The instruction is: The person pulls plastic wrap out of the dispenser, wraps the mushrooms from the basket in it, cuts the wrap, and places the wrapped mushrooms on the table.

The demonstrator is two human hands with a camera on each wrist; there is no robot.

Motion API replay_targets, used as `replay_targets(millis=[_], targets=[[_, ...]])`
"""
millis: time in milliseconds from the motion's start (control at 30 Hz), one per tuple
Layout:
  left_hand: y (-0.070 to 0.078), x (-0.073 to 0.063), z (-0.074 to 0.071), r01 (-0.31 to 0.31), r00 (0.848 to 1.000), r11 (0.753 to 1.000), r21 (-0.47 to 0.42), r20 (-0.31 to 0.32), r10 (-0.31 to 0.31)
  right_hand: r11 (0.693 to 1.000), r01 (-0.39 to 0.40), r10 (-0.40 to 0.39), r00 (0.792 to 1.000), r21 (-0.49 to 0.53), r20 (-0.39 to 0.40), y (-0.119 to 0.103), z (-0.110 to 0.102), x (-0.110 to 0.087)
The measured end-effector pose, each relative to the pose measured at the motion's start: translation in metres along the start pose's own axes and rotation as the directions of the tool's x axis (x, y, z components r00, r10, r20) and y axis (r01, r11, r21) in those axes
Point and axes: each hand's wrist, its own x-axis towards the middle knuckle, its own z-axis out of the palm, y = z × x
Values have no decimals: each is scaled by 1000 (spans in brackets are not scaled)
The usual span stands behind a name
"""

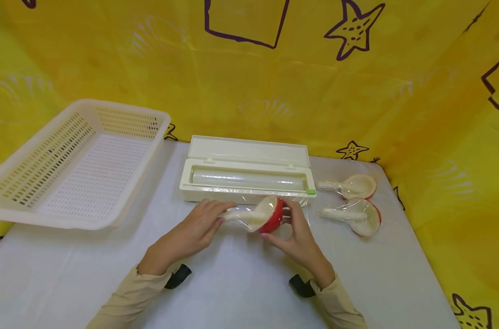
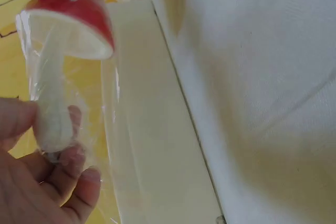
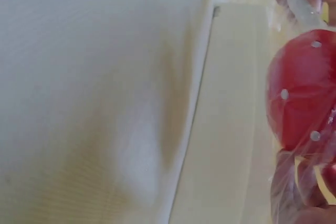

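Observation:
Between both hands is a toy-like mushroom [image 1: 270,219] with a red, white-dotted cap, hollow and white inside, and a white stem, wrapped in clear cling film. My left hand [image 1: 193,228] grips the end of the stem [image 2: 52,103] between thumb and fingers. My right hand [image 1: 296,233] holds the cap [image 3: 302,93] through the film, thumb on the near side and fingers behind. Just beyond stands a cream cling film box [image 1: 249,194], its lid [image 1: 249,150] swung up at the back and a roll of film [image 1: 249,179] inside. Loose film stretches across the box's front.
Two more film-wrapped mushrooms, one farther back [image 1: 360,185] and one nearer [image 1: 366,221], lie on the table's right side. A white slotted basket [image 1: 159,137] stands at the left. Yellow printed cloth [image 1: 216,96] hangs behind the white-covered table [image 1: 233,292].

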Motion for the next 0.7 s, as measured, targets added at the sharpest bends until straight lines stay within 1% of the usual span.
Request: replay_targets(millis=[100,200,267,400,467,533,600,700], targets=[[2,2,2,-46,997,999,19,-56,47,1000,-1,1,1000,-23,-16,-1,0,0],[3,3,2,-80,992,996,45,-98,84,995,28,-34,998,-100,-58,-3,3,1],[3,3,1,-90,988,995,50,-119,96,989,43,-56,994,-140,-91,-5,3,4],[4,3,-2,-80,989,996,43,-124,85,983,62,-82,990,-171,-114,-8,-1,11],[4,3,-4,-80,989,996,38,-118,84,984,65,-83,991,-168,-106,-10,-5,15],[4,4,-5,-93,988,994,50,-122,98,985,61,-77,993,-162,-92,-12,-8,19],[5,6,-5,-117,981,988,95,-142,130,985,58,-71,994,-165,-79,-15,-11,21],[5,10,-8,-153,962,969,194,-197,191,981,64,-76,996,-184,-55,-18,-16,26]])
